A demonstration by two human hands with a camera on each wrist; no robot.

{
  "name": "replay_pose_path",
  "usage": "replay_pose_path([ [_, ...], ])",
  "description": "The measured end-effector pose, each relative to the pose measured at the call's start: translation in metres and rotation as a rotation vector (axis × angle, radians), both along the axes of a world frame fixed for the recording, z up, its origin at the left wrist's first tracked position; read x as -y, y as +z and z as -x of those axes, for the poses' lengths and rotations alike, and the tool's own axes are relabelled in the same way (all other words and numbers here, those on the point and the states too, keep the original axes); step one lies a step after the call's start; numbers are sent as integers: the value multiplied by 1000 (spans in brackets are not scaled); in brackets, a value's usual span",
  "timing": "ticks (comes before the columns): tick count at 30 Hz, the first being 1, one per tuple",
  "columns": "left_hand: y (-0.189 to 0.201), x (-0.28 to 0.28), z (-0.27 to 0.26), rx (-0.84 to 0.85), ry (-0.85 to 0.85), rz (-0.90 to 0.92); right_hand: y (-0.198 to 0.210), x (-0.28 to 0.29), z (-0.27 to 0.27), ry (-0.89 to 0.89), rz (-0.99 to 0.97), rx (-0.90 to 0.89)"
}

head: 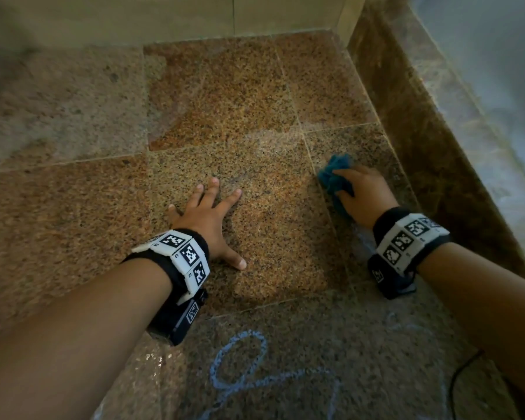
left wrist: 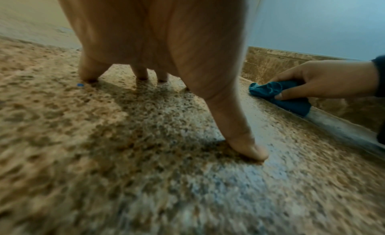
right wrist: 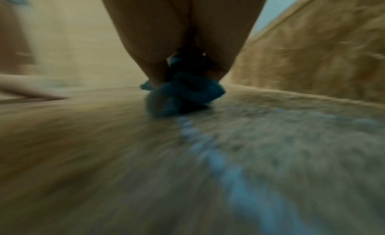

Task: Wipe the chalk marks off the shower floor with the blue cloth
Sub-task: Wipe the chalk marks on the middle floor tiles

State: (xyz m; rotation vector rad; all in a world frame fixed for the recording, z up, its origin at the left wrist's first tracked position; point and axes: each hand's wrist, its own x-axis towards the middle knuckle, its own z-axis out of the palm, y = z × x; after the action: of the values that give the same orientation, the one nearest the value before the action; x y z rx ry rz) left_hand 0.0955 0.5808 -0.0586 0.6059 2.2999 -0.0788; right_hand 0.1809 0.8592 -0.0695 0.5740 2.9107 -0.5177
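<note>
A speckled brown granite shower floor [head: 82, 213] is seen from above, with a raised stone curb [head: 431, 140] along its right side. The left hand [head: 208, 216] is pressed flat on the floor, fingers straight and spread, nothing held. To its right, close to the curb, a bunched blue cloth [head: 335, 180] is gripped by the right hand [head: 365, 192], with the fingers and thumb curled round it, and is pressed against the tile. In the right wrist view, which is blurred, a pale blue smear [right wrist: 235, 181] is seen trailing from the cloth toward the camera. Nearer the person, a looping blue chalk scribble [head: 246, 371] is left on the floor between the two forearms.
</note>
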Motion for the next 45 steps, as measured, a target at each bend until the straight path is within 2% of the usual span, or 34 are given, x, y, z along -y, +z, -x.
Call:
replay_pose_path([
  [4, 0, 0, 0, 10, 2, -6, 2, 38, -26, 368, 113, 3],
  [6, 1, 1, -1, 9, -4, -2, -3, 31, -28, 442, 118, -7],
  [9, 2, 0, -1, 5, -6, 2, -3, 2, -16, 165, -26, -28],
  [11, 2, 0, 0, 3, -8, 4, 0, -5, -15, 35, -95, 23],
  [13, 1, 0, 0, 3, -9, 5, 0, 12, -19, 42, -97, 55],
  [17, 1, 0, 0, 5, -11, 11, -5, 58, -34, 179, -3, 1],
  [20, 2, 0, -1, -3, -18, 14, -9, 53, -31, 256, 39, -70],
  [22, 3, 1, -1, -2, -20, 15, -11, 33, -26, 190, 21, -109],
  [26, 3, 0, 0, 4, -18, 20, -6, 4, -21, -118, 98, -118],
  [28, 3, -1, 0, 6, -14, 17, -5, 14, -24, -33, 121, -131],
  [30, 3, -1, -1, 2, -14, 15, -6, 30, -32, 173, 176, -143],
  [33, 2, 0, -1, 1, -11, 16, -6, 42, -41, 363, 173, -27],
  [34, 2, 0, -2, 0, -11, 16, -5, 37, -40, 340, 185, -35],
  [36, 2, 1, -2, -3, -8, 14, -2, 22, -33, 155, 211, -79],
  [38, 2, 1, -1, -4, -7, 10, 2, 1, -26, -89, 157, -109],
  [40, 2, 1, -1, -7, -8, 6, 1, -10, -25, -224, 68, -109],
  [42, 2, 1, -1, -4, -9, 9, -4, -2, -27, -188, 20, -121],
  [45, 2, 0, -1, 8, -8, 12, -16, 29, -34, 32, 108, -171],
])
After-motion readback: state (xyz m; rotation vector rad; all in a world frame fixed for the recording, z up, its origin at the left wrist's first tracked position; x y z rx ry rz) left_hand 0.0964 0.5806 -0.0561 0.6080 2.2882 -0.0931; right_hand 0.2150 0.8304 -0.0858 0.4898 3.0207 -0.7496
